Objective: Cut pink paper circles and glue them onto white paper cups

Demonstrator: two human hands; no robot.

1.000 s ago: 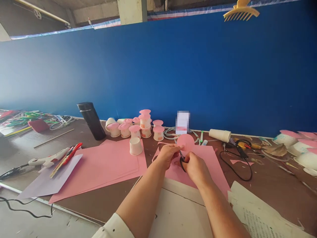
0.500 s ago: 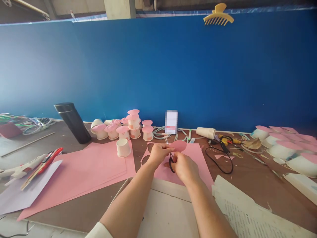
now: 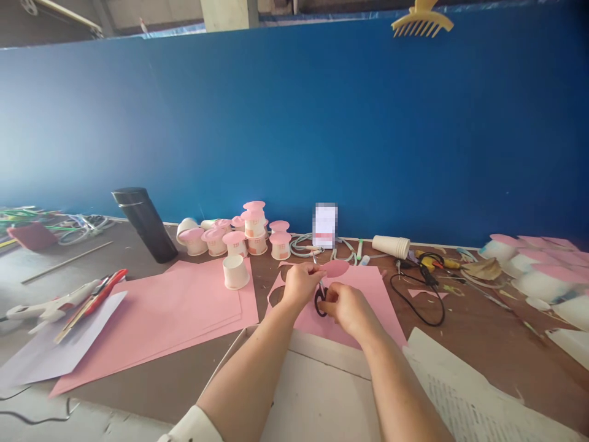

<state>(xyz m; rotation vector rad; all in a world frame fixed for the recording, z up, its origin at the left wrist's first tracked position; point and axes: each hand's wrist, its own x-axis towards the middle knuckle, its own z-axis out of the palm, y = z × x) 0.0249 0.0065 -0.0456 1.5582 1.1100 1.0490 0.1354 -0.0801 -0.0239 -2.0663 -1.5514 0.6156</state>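
In the head view my right hand (image 3: 348,307) grips the black-handled scissors (image 3: 321,302), whose metal blades point away from me. Close beside it, my left hand (image 3: 301,285) pinches a rounded pink paper piece (image 3: 335,268) at the blades. Its fingertips partly cover where paper and blades meet. Both hands are above a pink paper sheet (image 3: 368,307), which has round cut-outs along its left side.
Paper cups with pink discs (image 3: 237,244) stand at the back left, near a black bottle (image 3: 146,224). More pink sheets (image 3: 184,307), a glue gun (image 3: 55,304) and a red cutter (image 3: 105,288) lie left. Black cable (image 3: 416,316), stacked cups (image 3: 391,245) and printed paper (image 3: 464,387) lie right.
The view has shifted slightly, moving the scene a little rightward. The scissors' handle loops show more openly beside my right hand, and the pink piece looks tilted flatter.
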